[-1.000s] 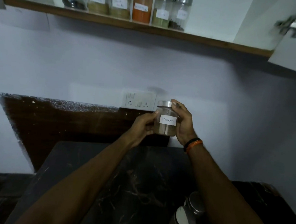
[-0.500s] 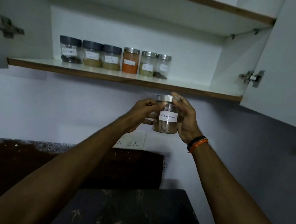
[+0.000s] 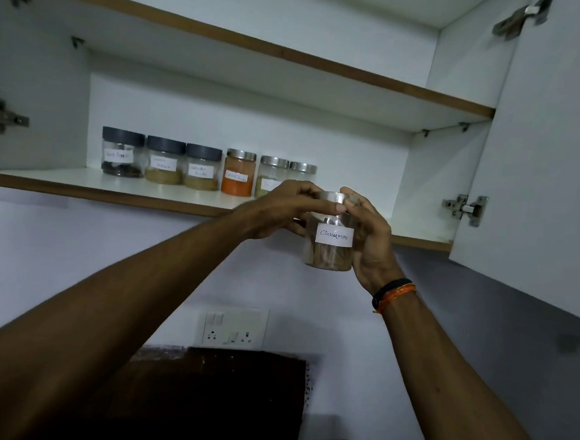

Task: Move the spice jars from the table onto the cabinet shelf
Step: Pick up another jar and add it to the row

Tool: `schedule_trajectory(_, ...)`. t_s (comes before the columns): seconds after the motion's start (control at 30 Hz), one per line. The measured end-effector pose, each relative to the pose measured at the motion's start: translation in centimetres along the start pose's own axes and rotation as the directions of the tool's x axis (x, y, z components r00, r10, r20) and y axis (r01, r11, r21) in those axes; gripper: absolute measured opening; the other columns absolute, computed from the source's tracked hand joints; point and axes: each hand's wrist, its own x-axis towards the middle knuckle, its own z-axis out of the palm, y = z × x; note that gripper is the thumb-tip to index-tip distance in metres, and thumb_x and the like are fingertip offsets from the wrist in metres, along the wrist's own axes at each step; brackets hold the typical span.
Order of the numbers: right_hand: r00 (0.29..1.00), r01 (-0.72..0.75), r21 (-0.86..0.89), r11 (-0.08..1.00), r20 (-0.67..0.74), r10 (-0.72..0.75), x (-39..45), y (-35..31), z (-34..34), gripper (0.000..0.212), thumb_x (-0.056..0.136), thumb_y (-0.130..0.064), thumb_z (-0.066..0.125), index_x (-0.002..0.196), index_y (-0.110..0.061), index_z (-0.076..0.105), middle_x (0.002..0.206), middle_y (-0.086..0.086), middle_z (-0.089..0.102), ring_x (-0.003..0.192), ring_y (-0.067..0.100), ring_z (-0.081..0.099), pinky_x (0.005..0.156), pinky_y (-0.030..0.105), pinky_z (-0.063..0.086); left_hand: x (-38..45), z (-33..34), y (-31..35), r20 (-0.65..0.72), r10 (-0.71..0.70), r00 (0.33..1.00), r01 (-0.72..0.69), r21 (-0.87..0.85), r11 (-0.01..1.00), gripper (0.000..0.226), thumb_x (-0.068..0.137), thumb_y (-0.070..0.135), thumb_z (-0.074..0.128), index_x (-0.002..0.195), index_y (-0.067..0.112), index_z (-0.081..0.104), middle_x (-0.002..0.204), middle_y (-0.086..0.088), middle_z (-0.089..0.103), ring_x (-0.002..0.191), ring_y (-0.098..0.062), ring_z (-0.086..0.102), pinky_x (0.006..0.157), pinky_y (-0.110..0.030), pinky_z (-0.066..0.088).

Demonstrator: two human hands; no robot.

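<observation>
Cinnamon jar: clear glass, metal lid, white handwritten label facing the camera, brown sticks inside. Held upright in the air in front of the lower cabinet shelf, at about the level of its front edge and not resting on it.

Right hand: wraps the jar's right side; fingers curled up over the lid rim, palm against the glass. Gripping the jar. Black and orange bands on the wrist.

Left hand: comes in from the left; thumb and fingers close on the lid and the jar's upper left side. Also gripping the jar. The jar sits between the two hands, label uncovered.

Count, lower shelf: 6 jars in a row toward the back. Three with dark grey lids on the left, then three with metal lids; the orange-filled jar is fourth. The last two are partly hidden by the left hand.

Count, held: 1 jar.

Upper shelf: one. Door hinges visible: 4.
</observation>
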Motion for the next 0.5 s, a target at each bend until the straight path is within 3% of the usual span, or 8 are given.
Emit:
schedule_trajectory(0.13,1.0,0.025,-0.026,0.999,-0.014,-0.026,1.0,-0.6,-0.2,0.053,0.088,-0.029,0.062,0.137,-0.008,0.056,0.129,0.013,0.065,0.116,0.029,0.063,0.106,0.05,0.048,1.7,-0.2,0.8,0.015,-0.018,1.0,0.018,-0.007,1.0,0.052,0.07,0.039,0.088,0.109,0.01,0.069,0.109,-0.011,0.073,0.104,-0.029,0.071,0.09,-0.049,0.059)
schedule_trajectory(0.23,0.999,0.04,-0.064,0.997,-0.009,-0.04,1.8,-0.8,-0.6,0.049,0.093,-0.028,0.06,0.139,-0.011,0.054,0.135,0.014,0.062,0.124,0.032,0.059,0.109,0.052,0.045,2.8,-0.2,1.0,-0.004,-0.001,1.0,0.001,-0.009,1.0,0.06,0.063,0.039,0.09,0.11,0.008,0.068,0.101,-0.005,0.074,0.099,-0.025,0.073,0.08,-0.045,0.06)
schedule_trajectory(0.4,0.997,0.073,-0.093,0.993,0.022,-0.072,3.4,-0.8,-1.4,0.05,0.093,-0.034,0.058,0.14,-0.016,0.055,0.132,0.008,0.065,0.119,0.025,0.063,0.102,0.042,0.05,4.3,-0.4,0.7,0.015,0.029,0.999,-0.029,0.006,1.0,0.056,0.069,0.037,0.086,0.114,0.009,0.066,0.108,-0.009,0.075,0.101,-0.028,0.073,0.087,-0.051,0.058)
schedule_trajectory(0.5,0.996,0.087,-0.083,0.993,-0.01,-0.088,4.6,-0.4,-2.2,0.036,0.094,-0.04,0.056,0.124,-0.023,0.068,0.122,0.0,0.071,0.113,0.021,0.066,0.098,0.041,0.052,5.4,-0.5,0.6,0.012,0.048,0.999,-0.048,0.004,0.999,0.058,0.069,0.035,0.086,0.116,0.008,0.066,0.109,-0.01,0.074,0.099,-0.028,0.074,0.085,-0.051,0.06)
